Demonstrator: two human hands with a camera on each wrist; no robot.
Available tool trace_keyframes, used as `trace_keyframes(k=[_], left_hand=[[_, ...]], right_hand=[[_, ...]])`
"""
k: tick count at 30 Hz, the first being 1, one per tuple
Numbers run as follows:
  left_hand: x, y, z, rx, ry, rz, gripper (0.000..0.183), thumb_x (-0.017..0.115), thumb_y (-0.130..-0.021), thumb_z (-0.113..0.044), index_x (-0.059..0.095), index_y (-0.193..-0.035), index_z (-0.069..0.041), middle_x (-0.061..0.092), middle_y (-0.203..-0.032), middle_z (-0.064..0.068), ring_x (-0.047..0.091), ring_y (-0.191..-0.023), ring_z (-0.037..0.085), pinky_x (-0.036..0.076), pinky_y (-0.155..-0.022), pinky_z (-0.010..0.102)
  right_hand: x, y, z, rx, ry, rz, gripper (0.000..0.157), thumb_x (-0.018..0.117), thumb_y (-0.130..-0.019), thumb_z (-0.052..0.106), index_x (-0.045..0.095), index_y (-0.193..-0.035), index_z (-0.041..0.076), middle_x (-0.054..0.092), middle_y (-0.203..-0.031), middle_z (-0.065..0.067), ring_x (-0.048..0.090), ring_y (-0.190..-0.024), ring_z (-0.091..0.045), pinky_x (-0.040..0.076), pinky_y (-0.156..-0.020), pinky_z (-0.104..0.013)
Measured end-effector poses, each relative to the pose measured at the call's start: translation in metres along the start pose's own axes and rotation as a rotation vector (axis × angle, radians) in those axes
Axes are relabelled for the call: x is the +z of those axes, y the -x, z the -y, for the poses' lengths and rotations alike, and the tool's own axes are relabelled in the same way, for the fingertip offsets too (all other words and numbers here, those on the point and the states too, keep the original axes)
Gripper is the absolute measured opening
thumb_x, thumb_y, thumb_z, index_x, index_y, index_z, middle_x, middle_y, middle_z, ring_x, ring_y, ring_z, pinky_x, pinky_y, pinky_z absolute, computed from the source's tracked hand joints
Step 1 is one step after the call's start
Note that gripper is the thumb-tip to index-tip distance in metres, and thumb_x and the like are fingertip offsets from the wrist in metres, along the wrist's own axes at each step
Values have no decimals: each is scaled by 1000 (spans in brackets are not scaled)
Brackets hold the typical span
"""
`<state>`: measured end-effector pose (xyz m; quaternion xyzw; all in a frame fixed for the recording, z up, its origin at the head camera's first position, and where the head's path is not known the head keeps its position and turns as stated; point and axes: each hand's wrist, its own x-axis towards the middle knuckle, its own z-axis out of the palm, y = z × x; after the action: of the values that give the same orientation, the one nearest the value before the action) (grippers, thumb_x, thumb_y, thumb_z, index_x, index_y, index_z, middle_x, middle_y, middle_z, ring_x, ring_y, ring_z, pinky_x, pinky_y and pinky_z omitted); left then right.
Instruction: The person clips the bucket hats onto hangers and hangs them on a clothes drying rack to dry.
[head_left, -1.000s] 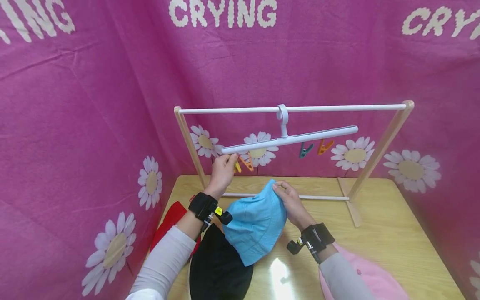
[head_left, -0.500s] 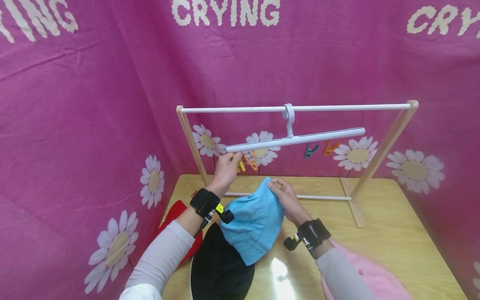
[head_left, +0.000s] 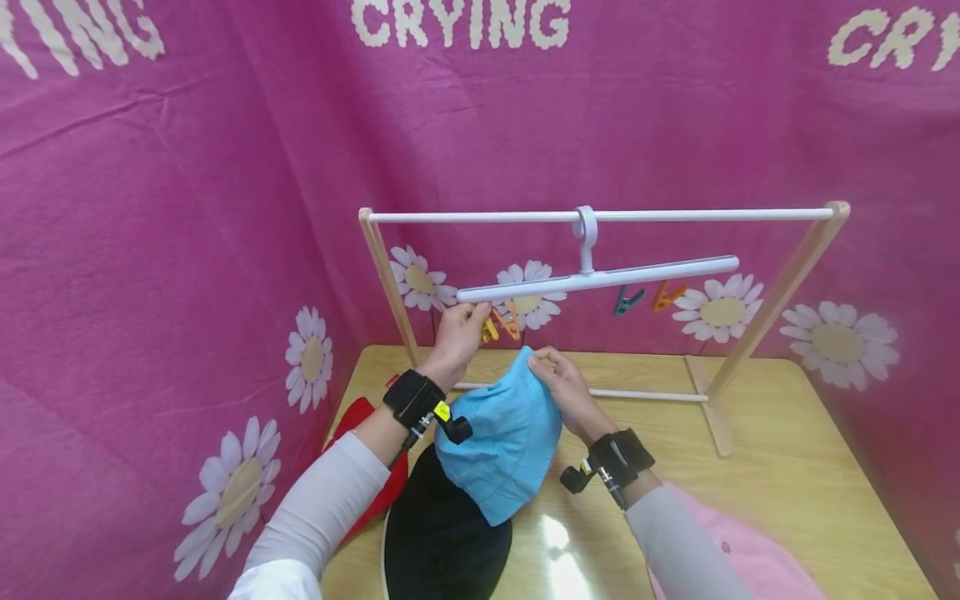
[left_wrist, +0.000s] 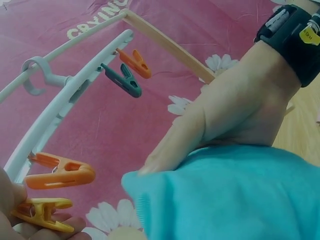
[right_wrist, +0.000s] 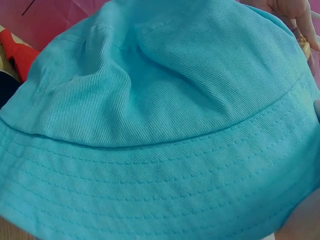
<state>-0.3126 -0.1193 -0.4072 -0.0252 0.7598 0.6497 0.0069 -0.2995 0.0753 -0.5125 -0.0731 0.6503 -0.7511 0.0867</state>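
Observation:
My right hand [head_left: 566, 390] pinches a light blue bucket hat [head_left: 497, 442] by its upper right edge and holds it up over the table, brim hanging down. Ridged fabric and brim stitching fill the right wrist view. At the left end of a white clip hanger [head_left: 630, 274], my left hand [head_left: 459, 335] grips a yellow clip [left_wrist: 44, 212]. Beside that hangs an orange clip [left_wrist: 60, 172], close to the hat's raised edge in the left wrist view. A teal clip [head_left: 628, 301] and another orange clip [head_left: 667, 297] hang towards the hanger's right end.
The hanger hooks over the top bar of a rack [head_left: 450, 217] with wooden legs, tilted down to the left. A black hat [head_left: 446, 533], a red hat [head_left: 378, 500] and a pink hat [head_left: 742, 546] lie on the wooden table [head_left: 795, 467]. Pink curtains [head_left: 187, 208] surround it.
My right hand has brought the blue hat left and slightly up, nearer the left-hand clips. The left hand keeps its grip at the hanger's end. The head view has shifted slightly.

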Motion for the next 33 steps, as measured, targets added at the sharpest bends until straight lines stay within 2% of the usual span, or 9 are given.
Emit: trace_keyframes(k=[4, 15, 23, 29, 33], left_hand=[[1, 0, -2, -4, 11, -8, 35, 51, -112, -32, 69, -124, -5, 51, -93, 3, 47, -81, 17, 38, -68, 29], [3, 4, -6, -23, 43, -7, 35, 49, -113, -31, 65, -127, -3, 62, -112, 11, 56, -97, 20, 49, -78, 28], [8, 2, -7, -3, 62, 7, 35, 46, -114, -23, 63, -131, 1, 61, -110, 9, 54, -97, 20, 49, -87, 39], [9, 1, -7, -2, 43, -25, 34, 47, -114, -24, 65, -127, 1, 61, -107, 10, 54, -96, 20, 48, -82, 35], [9, 0, -7, -6, 36, -37, 33, 48, -113, -24, 65, -127, 0, 61, -108, 9, 56, -98, 21, 49, -82, 31]], right_hand=[[3, -5, 3, -28, -8, 1, 11, 56, -110, 24, 60, -108, 13, 60, -71, 6, 60, -63, -8, 48, -61, -24], [19, -15, 7, -44, -36, 10, 10, 57, -109, 20, 63, -105, 13, 60, -72, 7, 59, -61, -6, 49, -60, -23], [27, -22, 8, -78, -75, 22, 13, 56, -109, 13, 61, -97, 9, 57, -77, 6, 57, -63, -5, 48, -61, -20], [29, -23, 12, -73, -23, 12, 13, 56, -110, 18, 63, -102, 10, 56, -91, 3, 57, -70, -7, 46, -65, -21], [31, -24, 13, -83, -31, 24, 19, 53, -111, 19, 63, -114, 3, 59, -95, 2, 59, -79, -8, 49, -72, -22]])
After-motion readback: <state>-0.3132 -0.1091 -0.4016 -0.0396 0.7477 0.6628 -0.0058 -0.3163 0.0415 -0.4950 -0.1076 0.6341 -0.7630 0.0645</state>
